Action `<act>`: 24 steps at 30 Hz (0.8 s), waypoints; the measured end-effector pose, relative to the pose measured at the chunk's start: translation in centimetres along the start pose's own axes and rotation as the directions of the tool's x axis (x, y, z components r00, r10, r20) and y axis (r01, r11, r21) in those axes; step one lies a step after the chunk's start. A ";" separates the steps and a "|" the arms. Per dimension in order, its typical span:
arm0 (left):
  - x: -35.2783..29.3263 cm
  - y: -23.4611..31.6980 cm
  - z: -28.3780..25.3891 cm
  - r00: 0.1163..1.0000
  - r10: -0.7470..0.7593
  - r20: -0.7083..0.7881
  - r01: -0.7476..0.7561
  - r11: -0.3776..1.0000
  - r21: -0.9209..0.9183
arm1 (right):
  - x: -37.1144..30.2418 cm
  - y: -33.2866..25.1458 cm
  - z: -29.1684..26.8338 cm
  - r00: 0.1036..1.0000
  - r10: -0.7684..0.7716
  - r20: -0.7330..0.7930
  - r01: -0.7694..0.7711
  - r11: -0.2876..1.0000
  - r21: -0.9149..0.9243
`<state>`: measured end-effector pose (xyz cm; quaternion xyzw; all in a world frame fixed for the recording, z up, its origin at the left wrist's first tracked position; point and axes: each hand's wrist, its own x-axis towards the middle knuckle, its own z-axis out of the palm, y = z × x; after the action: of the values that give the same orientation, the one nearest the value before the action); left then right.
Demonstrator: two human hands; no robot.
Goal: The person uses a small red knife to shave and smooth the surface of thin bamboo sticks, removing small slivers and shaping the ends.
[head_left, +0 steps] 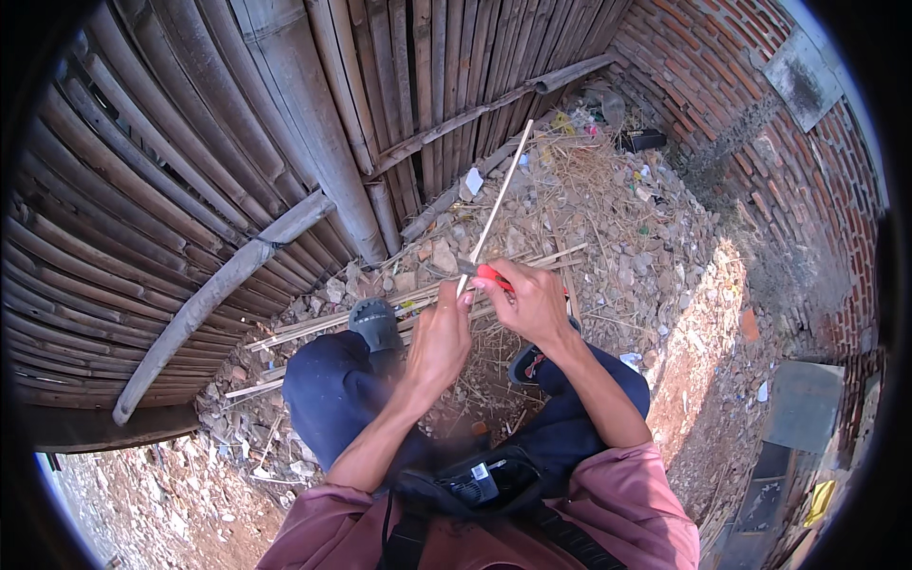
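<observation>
Between my fingers is a long, pale strip [502,199], probably split bamboo or wood, slanting up and away to the right. My left hand [443,328] pinches its lower end. In my right hand [535,302] is a red-handled knife [488,273], its fingers closed round the handle. The short grey blade lies against the strip just above my left fingertips; how deep it sits cannot be seen. Below both hands, several more pale strips [304,331] lie across the ground between my feet, partly hidden by my hands and legs.
A bamboo wall [313,123] with curved poles rises at the left and ahead. At the right stands a brick wall [807,180]. Stone rubble [617,247] with straw and litter covers the ground. A dark grey panel [806,404] lies at the lower right.
</observation>
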<state>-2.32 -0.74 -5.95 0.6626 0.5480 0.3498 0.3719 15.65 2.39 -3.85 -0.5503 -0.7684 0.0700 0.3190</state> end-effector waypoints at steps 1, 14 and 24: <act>0.0 0.1 -0.1 1.000 -0.004 0.013 0.003 1.000 0.023 | 0.0 0.4 -0.1 1.000 0.009 -0.024 -0.011 0.998 -0.058; 0.7 -1.7 0.3 0.941 -0.117 0.318 0.286 0.778 -0.560 | 1.2 3.2 -5.7 0.986 0.169 0.011 -0.168 0.971 0.168; 0.1 0.7 -1.1 0.943 -0.068 0.325 0.240 0.815 -0.528 | -0.2 1.0 -2.7 0.989 -0.073 0.127 0.049 0.981 0.186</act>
<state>-2.98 -0.58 -4.82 0.5211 0.4126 0.3619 0.6536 18.02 1.95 -2.26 -0.4891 -0.7948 0.1669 0.3181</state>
